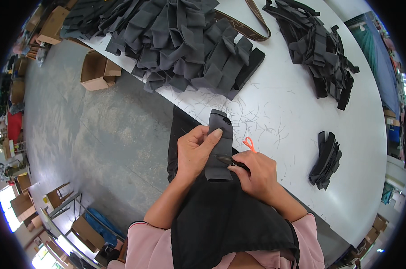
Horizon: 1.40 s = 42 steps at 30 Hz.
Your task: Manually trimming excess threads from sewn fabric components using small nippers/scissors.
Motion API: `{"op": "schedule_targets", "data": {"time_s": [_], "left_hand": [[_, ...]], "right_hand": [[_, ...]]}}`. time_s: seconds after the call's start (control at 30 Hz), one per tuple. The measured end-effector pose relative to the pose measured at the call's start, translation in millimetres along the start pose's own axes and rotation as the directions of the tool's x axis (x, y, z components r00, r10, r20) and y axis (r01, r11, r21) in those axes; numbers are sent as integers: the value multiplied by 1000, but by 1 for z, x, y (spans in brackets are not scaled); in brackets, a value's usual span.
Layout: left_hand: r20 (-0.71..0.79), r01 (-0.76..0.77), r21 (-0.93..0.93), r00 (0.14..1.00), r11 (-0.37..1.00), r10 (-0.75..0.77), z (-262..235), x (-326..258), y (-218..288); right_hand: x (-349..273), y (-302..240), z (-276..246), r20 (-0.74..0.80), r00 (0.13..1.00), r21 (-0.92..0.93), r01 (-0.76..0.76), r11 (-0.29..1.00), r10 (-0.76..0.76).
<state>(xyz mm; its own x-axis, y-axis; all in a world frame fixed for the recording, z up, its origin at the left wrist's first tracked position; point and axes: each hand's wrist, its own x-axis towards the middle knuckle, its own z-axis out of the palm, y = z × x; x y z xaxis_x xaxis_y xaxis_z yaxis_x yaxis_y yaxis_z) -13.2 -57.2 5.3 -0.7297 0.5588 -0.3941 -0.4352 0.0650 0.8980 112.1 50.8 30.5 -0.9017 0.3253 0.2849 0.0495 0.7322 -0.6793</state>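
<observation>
Apron point(229, 219) below, hands point(194, 150) point(259, 175) pinch fabric point(221, 144) and, probably, snips point(239, 165).

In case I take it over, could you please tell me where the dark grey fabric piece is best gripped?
I'd probably pinch the fabric piece by its far end, coming from the far side: that end projects beyond the left hand, while the right hand holds snips over the nearer part.

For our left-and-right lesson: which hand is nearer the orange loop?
Right: the right hand is just below the orange loop; the left hand is farther off, to its left.
</observation>
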Motion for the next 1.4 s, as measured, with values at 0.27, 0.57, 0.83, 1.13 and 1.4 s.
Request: {"op": "schedule_targets", "data": {"time_s": [0.27,0.57,0.83,1.13,1.4], "left_hand": [[-8,20,21,1000,1000,-20,2,0,0],[-28,30,3,999,1000,-30,0,1,-4],[-19,-75,205,997,976,80,2,0,-5],[-12,-90,171,996,981,93,7,0,-11],[-37,-58,117,997,991,62,6,8,-7]], "right_hand": [[-1,-1,2,9,999,11,-31,999,31],[-12,-2,3,140,866,473,-485,736,481],[9,4,-1,106,954,267,-298,916,279],[-1,19,9,261,844,520,-532,668,469],[-5,8,1,127,816,594,-518,616,564]]}}
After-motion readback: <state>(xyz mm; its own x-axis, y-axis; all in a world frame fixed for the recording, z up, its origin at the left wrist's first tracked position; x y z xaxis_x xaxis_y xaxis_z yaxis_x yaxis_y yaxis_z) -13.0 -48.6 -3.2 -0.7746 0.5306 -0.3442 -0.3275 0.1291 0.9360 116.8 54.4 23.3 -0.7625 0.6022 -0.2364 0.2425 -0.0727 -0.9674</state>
